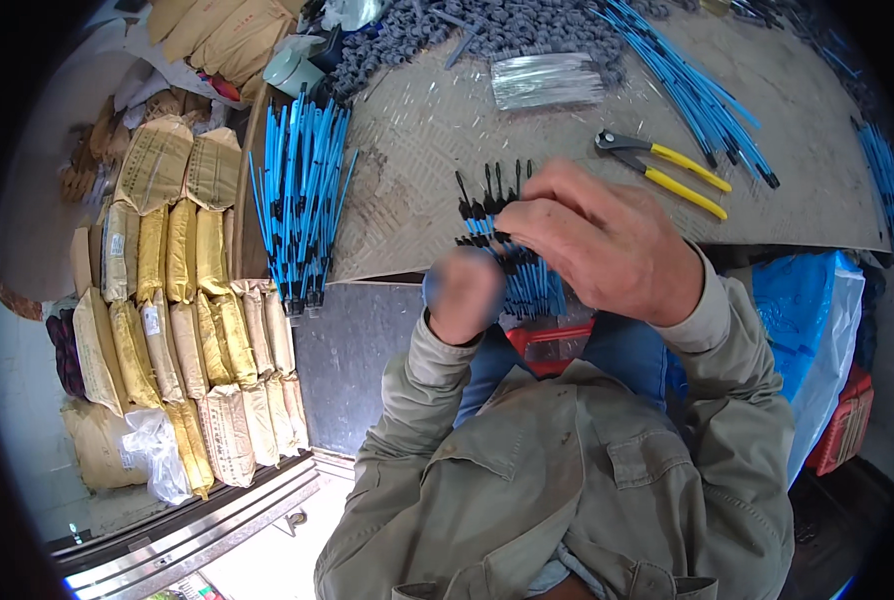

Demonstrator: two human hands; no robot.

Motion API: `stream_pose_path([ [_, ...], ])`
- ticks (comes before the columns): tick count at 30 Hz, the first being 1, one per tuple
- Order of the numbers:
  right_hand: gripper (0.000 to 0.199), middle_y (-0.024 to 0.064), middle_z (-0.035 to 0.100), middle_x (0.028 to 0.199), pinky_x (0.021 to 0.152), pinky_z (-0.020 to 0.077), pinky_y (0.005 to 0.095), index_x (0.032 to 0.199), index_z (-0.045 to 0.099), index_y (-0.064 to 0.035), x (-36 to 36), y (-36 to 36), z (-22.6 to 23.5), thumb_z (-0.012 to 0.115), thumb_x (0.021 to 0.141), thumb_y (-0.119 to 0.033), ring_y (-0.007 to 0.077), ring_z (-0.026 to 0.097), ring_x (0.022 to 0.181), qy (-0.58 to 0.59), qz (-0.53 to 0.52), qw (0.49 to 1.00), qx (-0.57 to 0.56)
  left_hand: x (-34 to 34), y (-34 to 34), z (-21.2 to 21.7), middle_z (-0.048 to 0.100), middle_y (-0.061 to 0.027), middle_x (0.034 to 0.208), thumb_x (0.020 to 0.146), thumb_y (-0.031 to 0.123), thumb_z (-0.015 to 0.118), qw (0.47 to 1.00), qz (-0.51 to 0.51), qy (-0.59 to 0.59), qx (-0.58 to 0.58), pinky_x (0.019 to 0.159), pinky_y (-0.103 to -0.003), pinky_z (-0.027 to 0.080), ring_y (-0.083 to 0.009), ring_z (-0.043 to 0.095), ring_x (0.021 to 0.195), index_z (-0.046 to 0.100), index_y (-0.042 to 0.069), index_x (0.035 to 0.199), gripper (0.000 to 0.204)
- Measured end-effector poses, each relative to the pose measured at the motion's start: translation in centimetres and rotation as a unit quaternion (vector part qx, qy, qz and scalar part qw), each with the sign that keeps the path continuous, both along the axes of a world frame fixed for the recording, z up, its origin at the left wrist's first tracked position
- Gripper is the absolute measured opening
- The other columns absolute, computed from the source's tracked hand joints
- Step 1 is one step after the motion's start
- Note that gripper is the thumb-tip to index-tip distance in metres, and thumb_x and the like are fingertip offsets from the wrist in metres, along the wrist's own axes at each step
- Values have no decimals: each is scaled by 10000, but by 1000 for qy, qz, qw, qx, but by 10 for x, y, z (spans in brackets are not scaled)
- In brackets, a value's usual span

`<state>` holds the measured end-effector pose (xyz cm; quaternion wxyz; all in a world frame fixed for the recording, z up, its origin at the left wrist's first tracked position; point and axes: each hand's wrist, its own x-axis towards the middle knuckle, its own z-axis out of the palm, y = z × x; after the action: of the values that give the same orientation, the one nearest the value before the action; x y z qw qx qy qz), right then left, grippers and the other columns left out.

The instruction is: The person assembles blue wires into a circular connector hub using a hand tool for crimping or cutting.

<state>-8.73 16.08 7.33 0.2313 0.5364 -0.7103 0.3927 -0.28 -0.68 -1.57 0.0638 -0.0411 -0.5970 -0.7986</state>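
Observation:
A bundle of thin blue rods with black ends [535,285] is held over the table's near edge, above my lap. My left hand [464,290], partly blurred, is closed at the bundle's left side; its fingers are mostly hidden. From the right, my right hand [607,245] reaches over the bundle, fingers bent and pressed together at the black ends. What sits between those fingertips is too small to make out. The black tips [492,185] fan out beyond both hands, pointing away from me.
Pliers with yellow handles [687,180] lie right on the table [417,150]. Beyond are clear thin strips [547,80] and a heap of dark grey parts [407,45]. More blue rods [302,190] stand left; others [687,85] lie far right. Wrapped packages [182,250] are stacked left.

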Motion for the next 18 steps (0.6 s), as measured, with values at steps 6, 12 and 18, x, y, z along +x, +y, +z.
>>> stream_pose_path([
  [6, 266, 98, 545, 825, 530, 451, 274, 1044, 556, -28, 9, -10, 9, 539, 781, 5, 212, 567, 640, -65, 34, 997, 5, -5, 7, 31, 629, -16, 829, 799, 21, 653, 994, -75, 23, -79, 681, -236, 453, -70, 552, 755, 628, -3, 967, 172],
  [12, 148, 115, 582, 886, 643, 467, 335, 985, 579, -62, -96, 16, -26, 524, 853, -101, 295, 586, 751, -67, -101, 993, 4, -10, 11, 33, 657, -105, 975, 749, -43, 674, 994, -82, -54, -45, 812, -279, 471, -136, 599, 899, 641, -35, 969, 222],
  [18, 79, 86, 554, 831, 668, 453, 378, 839, 587, -85, -175, -13, -64, 576, 784, -141, 286, 568, 804, -2, -191, 961, 201, -11, 10, 26, 652, -169, 946, 753, 64, 684, 994, -73, -51, -57, 829, -348, 488, -214, 627, 889, 649, -63, 929, 219],
])
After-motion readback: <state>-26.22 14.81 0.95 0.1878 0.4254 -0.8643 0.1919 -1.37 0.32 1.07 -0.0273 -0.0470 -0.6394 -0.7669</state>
